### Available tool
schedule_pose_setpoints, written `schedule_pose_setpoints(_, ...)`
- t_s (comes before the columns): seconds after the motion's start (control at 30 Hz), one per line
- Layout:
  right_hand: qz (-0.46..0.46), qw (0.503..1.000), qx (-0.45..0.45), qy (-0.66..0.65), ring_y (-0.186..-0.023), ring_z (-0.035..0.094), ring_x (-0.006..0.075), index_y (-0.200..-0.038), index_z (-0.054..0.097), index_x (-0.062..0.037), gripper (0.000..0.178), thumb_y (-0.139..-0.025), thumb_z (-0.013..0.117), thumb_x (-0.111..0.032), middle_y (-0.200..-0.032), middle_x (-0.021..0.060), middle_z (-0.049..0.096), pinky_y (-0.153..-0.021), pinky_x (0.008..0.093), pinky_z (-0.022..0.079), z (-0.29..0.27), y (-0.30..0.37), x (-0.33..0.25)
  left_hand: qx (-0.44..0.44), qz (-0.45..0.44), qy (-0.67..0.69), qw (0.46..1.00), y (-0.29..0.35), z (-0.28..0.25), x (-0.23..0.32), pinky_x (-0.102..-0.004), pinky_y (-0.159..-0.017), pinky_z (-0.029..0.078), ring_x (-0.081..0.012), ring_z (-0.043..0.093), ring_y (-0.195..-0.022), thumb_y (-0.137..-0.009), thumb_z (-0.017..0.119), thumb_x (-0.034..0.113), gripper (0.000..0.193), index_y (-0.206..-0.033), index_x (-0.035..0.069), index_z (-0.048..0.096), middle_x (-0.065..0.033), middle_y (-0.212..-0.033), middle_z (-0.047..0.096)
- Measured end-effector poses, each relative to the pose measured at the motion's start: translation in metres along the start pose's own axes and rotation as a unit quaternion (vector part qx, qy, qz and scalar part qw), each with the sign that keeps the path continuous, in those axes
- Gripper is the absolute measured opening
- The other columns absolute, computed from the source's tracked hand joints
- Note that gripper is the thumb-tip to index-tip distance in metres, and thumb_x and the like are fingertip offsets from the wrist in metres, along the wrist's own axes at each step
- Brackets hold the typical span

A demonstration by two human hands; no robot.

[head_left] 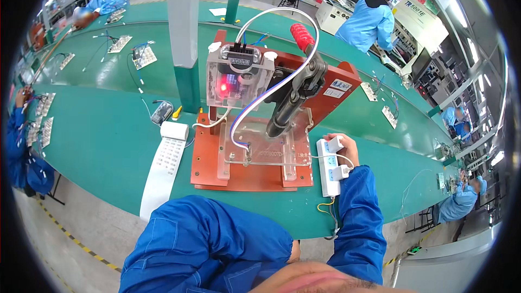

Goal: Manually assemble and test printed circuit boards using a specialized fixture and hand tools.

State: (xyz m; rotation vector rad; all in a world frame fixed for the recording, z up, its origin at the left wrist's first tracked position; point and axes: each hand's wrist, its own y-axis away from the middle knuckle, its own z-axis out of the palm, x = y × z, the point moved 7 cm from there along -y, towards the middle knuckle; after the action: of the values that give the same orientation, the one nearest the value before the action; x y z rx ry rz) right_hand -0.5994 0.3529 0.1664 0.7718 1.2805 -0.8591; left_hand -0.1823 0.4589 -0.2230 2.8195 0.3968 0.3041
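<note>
My right hand (348,146) is at the far end of a white power strip (329,179), its fingers curled round that end; plugs partly cover them. Two white plugs (340,172) sit in the strip. My left arm is bent across my front, and only a sliver of my left hand (296,250) shows past the cuff; its fingers are hidden. Ahead stands an orange-red test fixture (244,180) with a clear plate (260,154), a toggle clamp (285,111) with a red grip, and a clear box (217,84) holding a counter and a lit red light.
Left of the fixture, a roll of printed labels (175,131) trails toward the table edge, near a small dark device (161,113). A grey post (184,38) rises behind. Wired circuit boards (144,56) lie on the green bench (103,141). Co-workers in blue sit or stand around.
</note>
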Motion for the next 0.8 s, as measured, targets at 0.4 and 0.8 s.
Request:
schedule_pose_setpoints(0.4,-0.009,1.000,-0.003,0.003,-0.108,0.064,0.0319,-0.111,0.064,0.0076,0.046,-0.087,0.060,-0.031,-0.112,0.0245,0.067,-0.099,0.0434,0.049,0.006,0.002,-0.006,-0.043,0.026,-0.006,0.999,-0.046,0.012,-0.032,-0.0502,-0.062,0.055,-0.0318,0.072,-0.082,-0.085,0.061,0.030,0.026,-0.086,0.010,0.077,-0.0151,-0.090,0.075)
schedule_pose_setpoints(0.8,-0.011,0.999,-0.030,0.002,-0.109,0.063,0.0331,-0.116,0.062,0.0117,0.047,-0.088,0.052,-0.025,-0.117,0.0270,0.065,-0.097,0.0431,0.050,0.024,-0.005,-0.009,0.037,-0.043,0.050,0.997,-0.033,0.011,-0.041,-0.0545,-0.054,0.051,-0.0309,0.072,-0.076,-0.082,0.065,0.026,0.019,-0.079,0.012,0.078,-0.0149,-0.083,0.074)
